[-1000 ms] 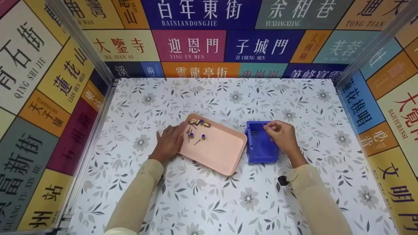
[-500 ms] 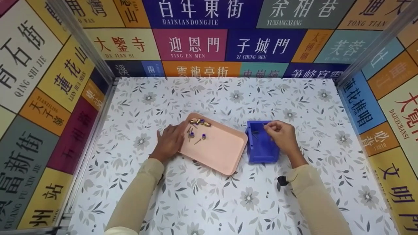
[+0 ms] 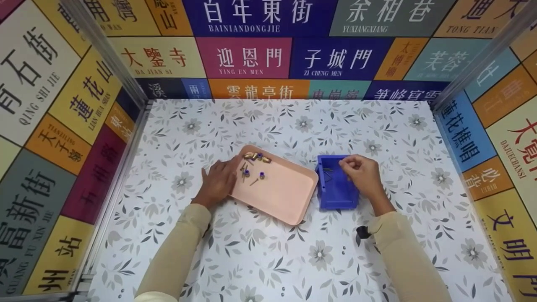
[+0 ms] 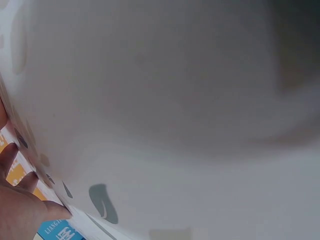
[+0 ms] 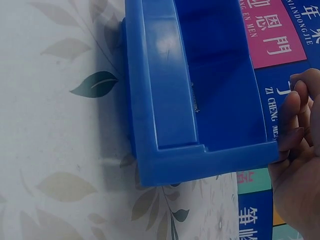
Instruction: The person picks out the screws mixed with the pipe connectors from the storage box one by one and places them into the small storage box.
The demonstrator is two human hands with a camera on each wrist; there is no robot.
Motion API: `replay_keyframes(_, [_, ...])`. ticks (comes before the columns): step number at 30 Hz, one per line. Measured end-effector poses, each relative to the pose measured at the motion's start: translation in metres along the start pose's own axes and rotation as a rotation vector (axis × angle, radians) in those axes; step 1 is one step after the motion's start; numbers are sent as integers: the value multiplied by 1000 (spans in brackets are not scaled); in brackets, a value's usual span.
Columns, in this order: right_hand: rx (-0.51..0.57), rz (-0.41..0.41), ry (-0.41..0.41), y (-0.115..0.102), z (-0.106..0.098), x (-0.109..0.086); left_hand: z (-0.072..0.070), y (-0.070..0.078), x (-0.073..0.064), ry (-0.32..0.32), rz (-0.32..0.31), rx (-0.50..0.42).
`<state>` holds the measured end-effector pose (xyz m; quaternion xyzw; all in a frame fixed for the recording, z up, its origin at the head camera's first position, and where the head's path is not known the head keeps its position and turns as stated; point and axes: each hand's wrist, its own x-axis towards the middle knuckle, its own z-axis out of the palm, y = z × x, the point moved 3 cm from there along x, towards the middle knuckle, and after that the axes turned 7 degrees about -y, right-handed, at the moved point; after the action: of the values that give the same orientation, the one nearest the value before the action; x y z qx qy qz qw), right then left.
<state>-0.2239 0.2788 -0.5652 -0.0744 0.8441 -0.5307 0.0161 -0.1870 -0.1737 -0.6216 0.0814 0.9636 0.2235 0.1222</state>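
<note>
My left hand (image 3: pixel 218 180) lies with its fingers extended along the left edge of a pink tray (image 3: pixel 285 201). Several small brass-coloured pieces (image 3: pixel 265 160), some with blue tops, sit with a few screws (image 3: pixel 254 182) toward the tray's left end. Over the right side of a blue bin (image 3: pixel 340 201), my right hand (image 3: pixel 361 171) has curled fingers and nothing visible between them. Its fingertips are right at the bin's rim in the right wrist view. Several dark screws (image 3: pixel 327 170) lie inside the bin, and part of one threaded screw (image 5: pixel 194 97) shows past its inner wall.
The bin stands close against the tray's right end. Both are on a table (image 3: pixel 268 260) with a white floral cover. Colourful printed panels (image 3: pixel 247 58) enclose the back and sides. A black band (image 3: pixel 363 232) is on the right wrist. The left wrist view mostly shows the table cover.
A thin screw seen at my right fingertips earlier is no longer there, and the dark screws in the bin lie differently. The left hand and the tray have stayed put.
</note>
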Motion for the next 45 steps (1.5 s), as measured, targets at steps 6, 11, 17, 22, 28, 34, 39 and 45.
replay_keyframes(6, [37, -2, -5, -5, 4, 4, 0, 0, 0, 6, 5, 9])
replay_keyframes(11, [24, -35, -7, -11, 14, 10, 0, 1, 0, 3, -1, 10])
replay_keyframes(17, [30, -79, -30, -38, 35, 15, -1, 2, -1, 8, 12, 4])
replay_keyframes(22, [60, -133, -56, -70, 57, 15, 0, 2, 0, 10, 21, -4])
replay_keyframes(28, [112, -200, -105, -92, 85, 22, 1, 1, 0, 13, 16, -12])
replay_keyframes(34, [117, -224, -180, -87, 116, 37, 0, 1, 1, -23, -22, -13])
replay_keyframes(39, [97, -237, -261, -76, 142, 47, 0, 1, 1, -23, -32, -8])
replay_keyframes(45, [76, -254, -387, -78, 167, 52, 0, 2, 0, -12, -26, -3])
